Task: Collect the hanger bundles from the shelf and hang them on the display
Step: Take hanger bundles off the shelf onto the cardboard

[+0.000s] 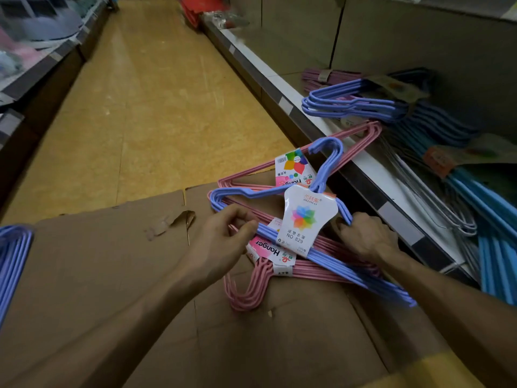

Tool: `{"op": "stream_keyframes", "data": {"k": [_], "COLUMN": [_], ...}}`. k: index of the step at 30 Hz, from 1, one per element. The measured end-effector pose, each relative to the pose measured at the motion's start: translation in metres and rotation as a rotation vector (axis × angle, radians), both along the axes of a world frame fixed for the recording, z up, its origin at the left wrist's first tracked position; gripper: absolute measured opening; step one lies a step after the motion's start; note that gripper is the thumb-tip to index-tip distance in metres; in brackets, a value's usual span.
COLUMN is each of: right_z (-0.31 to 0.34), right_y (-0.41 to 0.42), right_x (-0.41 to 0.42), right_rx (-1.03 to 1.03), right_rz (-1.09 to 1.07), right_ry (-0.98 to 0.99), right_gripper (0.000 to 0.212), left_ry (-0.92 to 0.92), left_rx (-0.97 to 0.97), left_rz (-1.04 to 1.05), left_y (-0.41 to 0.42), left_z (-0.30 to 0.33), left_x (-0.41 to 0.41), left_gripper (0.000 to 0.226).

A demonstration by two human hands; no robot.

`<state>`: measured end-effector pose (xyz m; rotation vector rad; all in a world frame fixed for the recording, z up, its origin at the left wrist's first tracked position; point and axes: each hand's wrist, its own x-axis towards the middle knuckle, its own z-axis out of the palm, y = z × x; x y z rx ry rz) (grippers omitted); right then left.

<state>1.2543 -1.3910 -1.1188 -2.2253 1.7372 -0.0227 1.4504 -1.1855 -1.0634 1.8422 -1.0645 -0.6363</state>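
Note:
A blue hanger bundle (330, 256) with a white flower label lies across two pink hanger bundles (251, 287) on a brown cardboard box (112, 275). My left hand (223, 236) pinches the blue bundle's lower bar near its left end. My right hand (366, 236) grips the blue bundle's right shoulder with curled fingers. One pink bundle (349, 135) pokes out behind, with its tip against the shelf edge. More blue bundles (349, 105) and light-blue ones (492, 208) lie piled on the shelf (279, 79) at right.
Purple-pink hangers (321, 77) lie further back on the shelf, grey wire hangers (436, 197) among the pile. Another blue bundle (14, 256) sits at the left edge on the cardboard. The yellow aisle floor (154, 107) runs ahead between shelving (42, 51).

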Motion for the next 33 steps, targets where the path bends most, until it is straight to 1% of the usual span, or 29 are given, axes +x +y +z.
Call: {"op": "stream_keyframes", "data": {"k": [4,7,10,14,17,21,23,24,26,28,29,31,33], "right_z": [0.013,0.030,0.050,0.073,0.082,0.089,0.092,0.093,0.094,0.094,0.094,0.094,0.096], "right_y": [0.013,0.027,0.044,0.075,0.103,0.143,0.163,0.172,0.188,0.201,0.207,0.217,0.220], "right_x": [0.006,0.010,0.015,0.029,0.042,0.060,0.069,0.074,0.082,0.088,0.091,0.094,0.097], "right_rx": [-0.018,-0.085,-0.143,-0.131,-0.088,-0.028,-0.018,-0.017,-0.008,0.049,0.103,0.245,0.440], "right_rz": [0.052,0.125,0.173,0.241,0.273,0.310,0.335,0.355,0.406,0.470,0.499,0.543,0.574], "right_ry": [-0.044,-0.064,-0.109,-0.173,-0.234,-0.272,-0.281,-0.290,-0.316,-0.332,-0.333,-0.342,-0.368], "right_gripper": [0.042,0.031,0.026,0.019,0.018,0.020,0.023,0.027,0.036,0.041,0.046,0.056,0.059], "left_ry": [-0.027,-0.040,-0.054,-0.070,-0.130,-0.230,-0.234,-0.213,-0.205,-0.236,-0.234,-0.204,-0.171], "left_rx": [-0.013,-0.050,-0.111,-0.158,-0.167,-0.168,-0.156,-0.147,-0.150,-0.177,-0.196,-0.221,-0.229], "left_rz": [0.025,0.038,0.043,0.072,0.112,0.202,0.224,0.223,0.233,0.306,0.350,0.419,0.433], "left_y": [0.007,0.011,0.014,0.017,0.022,0.032,0.037,0.039,0.043,0.049,0.053,0.063,0.077], "left_z": [0.007,0.020,0.036,0.060,0.076,0.092,0.099,0.102,0.106,0.110,0.110,0.107,0.103], "left_x": [0.006,0.008,0.010,0.008,0.009,0.013,0.015,0.017,0.022,0.028,0.032,0.044,0.055], "left_gripper": [0.008,0.006,0.005,0.026,0.043,0.051,0.053,0.051,0.037,0.027,0.029,0.043,0.052]}}
